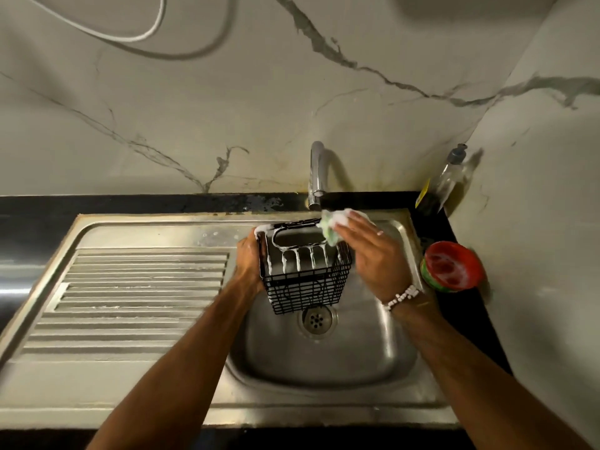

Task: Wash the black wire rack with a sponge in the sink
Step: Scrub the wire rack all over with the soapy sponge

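The black wire rack (305, 287), a small basket streaked with white foam, is held tilted above the steel sink basin (367, 352). My left hand (248, 261) grips its left side. My right hand (373, 254) presses a soapy green sponge (331, 227) against the rack's upper right rim, just below the tap spout. Foam covers the rack's top edge and runs down its bars.
The chrome tap (316, 173) rises behind the basin. A ribbed steel drainboard (130, 297) spreads to the left. On the black counter at right stand a red bowl of suds (451, 266) and a clear soap bottle (449, 177). The drain (316, 319) lies under the rack.
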